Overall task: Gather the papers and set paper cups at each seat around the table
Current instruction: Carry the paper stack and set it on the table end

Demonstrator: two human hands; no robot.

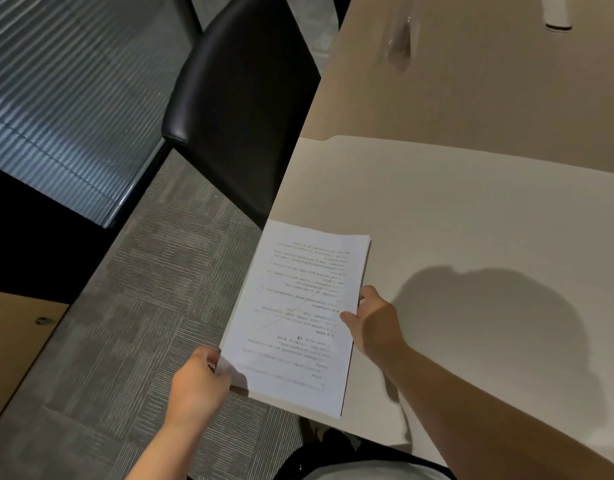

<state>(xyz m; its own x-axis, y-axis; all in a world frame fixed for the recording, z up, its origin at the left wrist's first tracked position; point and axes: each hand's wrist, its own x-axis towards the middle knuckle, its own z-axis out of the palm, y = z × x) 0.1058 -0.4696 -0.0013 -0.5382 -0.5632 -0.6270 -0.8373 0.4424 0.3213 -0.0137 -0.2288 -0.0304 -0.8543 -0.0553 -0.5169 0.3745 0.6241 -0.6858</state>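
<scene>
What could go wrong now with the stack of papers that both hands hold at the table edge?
The paper stack juts over the table edge above the carpet, so loose sheets might slide off. The left hand pinches only a bent corner, which may crease or tear. The right hand grips one side only, so the sheets could fan out.

Paper stack sat on the table edge, hanging over it; chair was tucked in behind.

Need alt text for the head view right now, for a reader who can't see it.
Both hands hold a stack of printed papers at the table edge: left hand at the near corner, right hand on the right edge. A black chair stands beyond.
</scene>
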